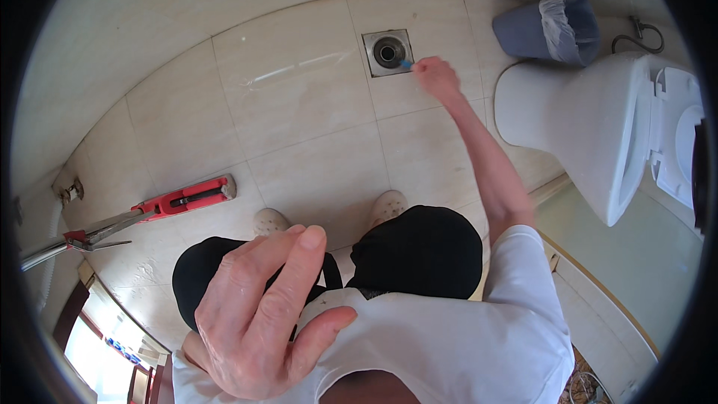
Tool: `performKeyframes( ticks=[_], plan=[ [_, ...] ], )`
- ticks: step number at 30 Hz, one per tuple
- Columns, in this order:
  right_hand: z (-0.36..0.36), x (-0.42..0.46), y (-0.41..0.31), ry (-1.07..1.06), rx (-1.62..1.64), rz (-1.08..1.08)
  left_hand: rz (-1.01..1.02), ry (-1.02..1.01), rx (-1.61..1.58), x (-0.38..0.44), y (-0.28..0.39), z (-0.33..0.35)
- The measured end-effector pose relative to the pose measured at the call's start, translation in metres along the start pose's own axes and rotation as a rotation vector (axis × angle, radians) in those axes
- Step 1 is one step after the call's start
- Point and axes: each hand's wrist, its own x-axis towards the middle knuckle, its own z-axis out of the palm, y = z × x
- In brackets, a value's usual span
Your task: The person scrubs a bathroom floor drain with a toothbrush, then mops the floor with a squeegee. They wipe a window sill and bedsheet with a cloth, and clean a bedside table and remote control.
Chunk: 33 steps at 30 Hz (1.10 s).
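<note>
My right hand (437, 79) is closed around a small blue tool (406, 64), most of it hidden in the fist. The tool's visible end reaches over the near right side of a square metal floor drain (373, 64). No cover lies on the drain's round dark hole, and an inner ring shows inside it. My left hand (261, 314) is raised close to the camera, above my left knee. Its fingers are bent with the thumb apart, the skin looks wet, and nothing is seen in it.
A red squeeze mop (193, 197) lies left on the beige tiles (303, 129). A white toilet (578, 106) stands right, with a lined blue-grey bin (519, 31) and a hose (650, 28) behind it. My beige clogs (390, 206) are between mop and toilet. A pipe fitting (73, 192) sticks out far left.
</note>
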Motion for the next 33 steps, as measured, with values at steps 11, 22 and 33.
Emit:
performKeyframes(
  ticks=[11,22,33],
  plan=[
    [-0.018,-0.017,0.025,0.113,0.046,-0.040,-0.062,0.027,-0.018,-0.002,-0.004,-0.003],
    [0.001,0.061,0.048,0.380,0.521,0.072,-0.054,-0.061,0.077,0.003,-0.004,0.004],
    [0.006,0.021,0.075,0.096,0.700,-0.109,-0.080,-0.051,0.047,0.003,0.000,0.008]
  ],
)
